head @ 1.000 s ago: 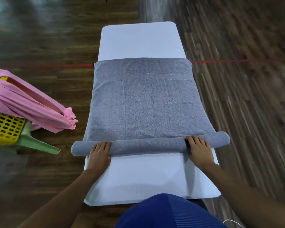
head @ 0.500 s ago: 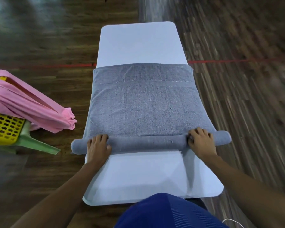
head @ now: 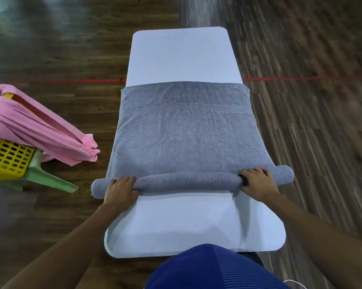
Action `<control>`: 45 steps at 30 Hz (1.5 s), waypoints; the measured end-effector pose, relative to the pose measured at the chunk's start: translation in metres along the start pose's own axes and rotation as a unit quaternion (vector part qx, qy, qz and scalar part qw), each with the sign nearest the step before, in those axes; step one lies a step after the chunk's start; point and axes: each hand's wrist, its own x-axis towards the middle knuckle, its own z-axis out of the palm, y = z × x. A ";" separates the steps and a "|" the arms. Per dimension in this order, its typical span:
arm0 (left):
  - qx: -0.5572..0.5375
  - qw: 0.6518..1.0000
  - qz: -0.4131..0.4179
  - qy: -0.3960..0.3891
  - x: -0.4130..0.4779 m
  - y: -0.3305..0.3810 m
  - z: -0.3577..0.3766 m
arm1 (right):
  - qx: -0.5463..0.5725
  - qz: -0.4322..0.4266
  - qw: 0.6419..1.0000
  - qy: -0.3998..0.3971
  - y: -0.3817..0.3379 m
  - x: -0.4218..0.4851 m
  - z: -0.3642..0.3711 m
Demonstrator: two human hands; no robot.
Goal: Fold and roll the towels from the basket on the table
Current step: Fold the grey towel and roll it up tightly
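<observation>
A grey towel (head: 186, 130) lies folded along the narrow white table (head: 182, 57), its near end wound into a thick roll (head: 188, 181) that spans the table's width and sticks out past both sides. My left hand (head: 120, 191) curls over the roll near its left end. My right hand (head: 257, 183) curls over the roll near its right end. The flat part of the towel stretches away from the roll toward the far half of the table.
A yellow slotted basket (head: 7, 159) sits on a green plastic stool (head: 48, 180) at the left, with a pink towel (head: 40, 130) draped over its rim. Dark wooden floor with a red line (head: 301, 78) surrounds the table. Bare white tabletop lies between the roll and my body.
Both hands have rolled the towel away from me. The roll has grown thicker, and the towel's far edge has slid closer along the table.
</observation>
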 end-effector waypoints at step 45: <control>-0.018 0.993 0.114 0.027 -0.012 0.001 0.017 | -0.025 -0.036 0.994 0.095 -0.013 -0.024 0.040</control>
